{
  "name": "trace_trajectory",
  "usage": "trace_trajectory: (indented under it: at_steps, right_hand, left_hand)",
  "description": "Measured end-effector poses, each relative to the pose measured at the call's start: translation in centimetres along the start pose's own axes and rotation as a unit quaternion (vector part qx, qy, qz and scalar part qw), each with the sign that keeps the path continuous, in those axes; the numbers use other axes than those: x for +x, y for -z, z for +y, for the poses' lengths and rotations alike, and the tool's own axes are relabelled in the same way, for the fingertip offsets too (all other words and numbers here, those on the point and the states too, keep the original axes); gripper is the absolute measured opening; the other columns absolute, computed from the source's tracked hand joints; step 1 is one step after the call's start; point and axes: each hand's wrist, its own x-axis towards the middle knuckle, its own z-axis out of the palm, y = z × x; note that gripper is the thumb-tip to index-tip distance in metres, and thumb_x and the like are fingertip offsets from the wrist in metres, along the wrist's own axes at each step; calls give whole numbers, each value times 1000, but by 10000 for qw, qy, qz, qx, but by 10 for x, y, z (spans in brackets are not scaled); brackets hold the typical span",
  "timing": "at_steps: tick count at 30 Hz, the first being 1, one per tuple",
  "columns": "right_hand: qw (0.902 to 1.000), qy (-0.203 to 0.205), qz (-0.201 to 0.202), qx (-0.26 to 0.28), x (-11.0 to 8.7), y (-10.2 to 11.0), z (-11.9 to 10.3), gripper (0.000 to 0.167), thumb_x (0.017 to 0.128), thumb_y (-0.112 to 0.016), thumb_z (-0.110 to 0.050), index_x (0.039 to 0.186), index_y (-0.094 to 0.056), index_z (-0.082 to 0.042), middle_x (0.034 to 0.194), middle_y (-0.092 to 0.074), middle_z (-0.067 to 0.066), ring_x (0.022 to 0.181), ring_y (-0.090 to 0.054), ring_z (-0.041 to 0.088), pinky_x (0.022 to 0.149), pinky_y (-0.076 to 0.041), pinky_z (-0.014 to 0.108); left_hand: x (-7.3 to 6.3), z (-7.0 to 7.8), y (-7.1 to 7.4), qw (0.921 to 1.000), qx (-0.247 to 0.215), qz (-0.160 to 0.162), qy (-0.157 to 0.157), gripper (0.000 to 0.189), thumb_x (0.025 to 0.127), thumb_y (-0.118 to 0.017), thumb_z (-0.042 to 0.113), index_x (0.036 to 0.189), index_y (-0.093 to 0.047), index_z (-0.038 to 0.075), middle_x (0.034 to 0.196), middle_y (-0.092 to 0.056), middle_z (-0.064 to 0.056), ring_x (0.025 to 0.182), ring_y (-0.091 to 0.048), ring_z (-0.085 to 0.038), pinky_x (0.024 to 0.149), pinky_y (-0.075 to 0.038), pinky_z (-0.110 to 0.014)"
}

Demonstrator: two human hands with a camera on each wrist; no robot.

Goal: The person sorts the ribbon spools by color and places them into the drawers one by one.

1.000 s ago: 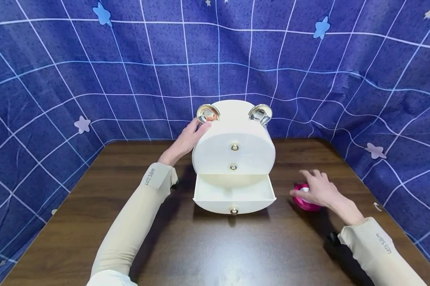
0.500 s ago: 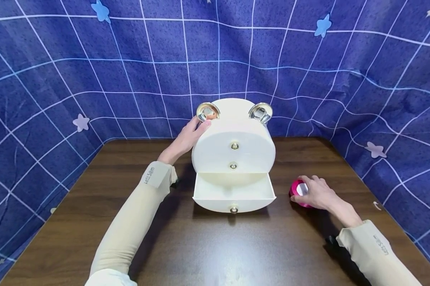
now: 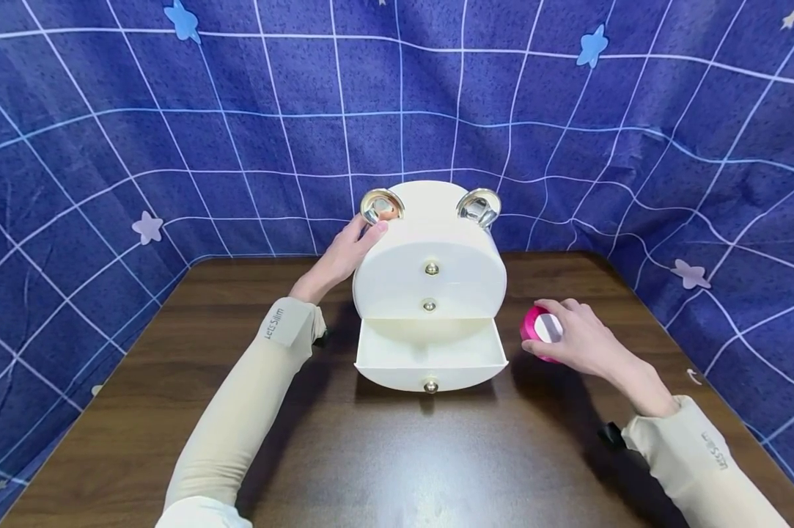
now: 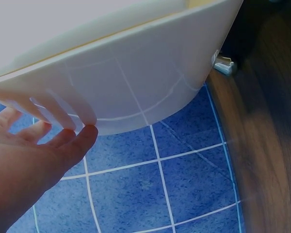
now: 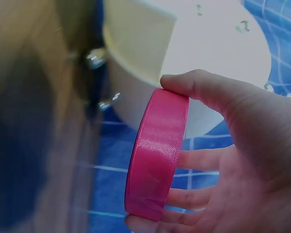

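A white rounded mini drawer cabinet (image 3: 436, 253) with gold knobs stands in the middle of the table. Its bottom drawer (image 3: 429, 378) is pulled out, and the inside shows bare. My left hand (image 3: 339, 260) rests against the cabinet's left side, just below a shiny gold ear; in the left wrist view its fingertips (image 4: 89, 131) touch the smooth curved wall. To the right of the drawer, my right hand (image 3: 588, 339) holds a roll of pink satin ribbon (image 5: 155, 155), with a white centre, on edge between thumb and fingers.
Shiny metallic ears (image 3: 479, 208) stick out from the cabinet's top at both sides. The dark wooden table (image 3: 251, 411) is backed by a blue cloth (image 3: 278, 132) with a white grid and star shapes.
My right hand has closed on the ribbon roll and brought it up and left toward the drawer, tilting it. The left hand has stayed on the cabinet's side.
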Motion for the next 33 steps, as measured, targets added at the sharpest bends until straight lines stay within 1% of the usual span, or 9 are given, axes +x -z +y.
trace_trajectory:
  at_steps: [3, 6, 9, 13, 16, 20, 23, 27, 33]
  right_hand:
    - [9996, 205, 162, 56, 0, 7, -11, 77, 75, -74, -56, 133, -53, -10, 113, -56, 23, 103, -50, 39, 66, -49, 44]
    - [9985, 404, 333, 157, -1, 12, -22, 73, 75, -76, -51, 131, -55, -10, 112, -55, 23, 102, -50, 37, 68, -47, 41]
    - [9973, 533, 442, 248, -2, 15, -32, 70, 75, -78, -48, 130, -57, -10, 112, -54, 22, 101, -50, 37, 71, -47, 41]
    - [9966, 615, 458, 302, -2, 15, -45, 70, 74, -78, -48, 130, -57, -12, 112, -52, 19, 101, -50, 34, 72, -48, 44]
    - [9961, 671, 466, 322, -1, 13, -53, 69, 74, -79, -48, 130, -57, -14, 111, -52, 16, 100, -51, 32, 70, -50, 45]
    - [9954, 728, 518, 335, -1, 8, -63, 69, 74, -79, -49, 131, -55, -17, 110, -53, 13, 99, -51, 31, 68, -51, 47]
    - [9947, 789, 576, 324, 0, 3, -70, 70, 74, -79, -50, 130, -53, -18, 109, -53, 12, 99, -52, 30, 65, -52, 48]
    - [9932, 859, 681, 383, 1, -4, -79, 69, 71, -81, -49, 128, -54, -19, 108, -50, 10, 99, -51, 29, 64, -52, 46]
    - [9899, 1044, 844, 447, 2, -13, -91, 68, 69, -83, -49, 125, -58, -19, 113, -46, 9, 104, -49, 29, 64, -52, 44]
  left_hand:
    - [-1, 0, 1, 10000, 34, 30, 40, 61, 96, -43, 57, 144, -38, 20, 140, -50, -10, 121, -52, -24, 107, -40, -43]
    - [-1, 0, 1, 10000, -45, 9, -16, 60, 96, -44, 56, 144, -38, 20, 139, -51, -10, 119, -54, -24, 105, -42, -43]
    - [0, 0, 0, 9998, -168, -21, -120, 58, 97, -45, 55, 144, -39, 21, 138, -52, -10, 118, -56, -25, 104, -43, -43]
    - [2, -2, 0, 9995, -43, 25, -317, 55, 97, -44, 56, 142, -42, 25, 144, -47, -4, 129, -47, -21, 111, -36, -43]
    - [4, -4, 0, 9992, 39, 60, -396, 56, 96, -43, 59, 144, -40, 29, 147, -44, -1, 134, -42, -18, 114, -32, -42]
    - [4, -5, -1, 9994, -59, 66, -322, 60, 95, -45, 60, 146, -37, 29, 145, -46, -3, 131, -45, -18, 112, -34, -41]
    - [4, -5, -1, 9994, -91, 76, -315, 59, 96, -45, 58, 144, -39, 25, 142, -48, -5, 127, -48, -19, 110, -37, -41]
    - [4, -4, -2, 9992, -124, 89, -363, 57, 97, -45, 55, 143, -41, 22, 140, -50, -5, 125, -50, -20, 109, -38, -40]
    - [3, -3, -1, 9990, -128, 89, -421, 57, 96, -45, 57, 144, -39, 26, 140, -49, -4, 125, -49, -19, 110, -37, -41]
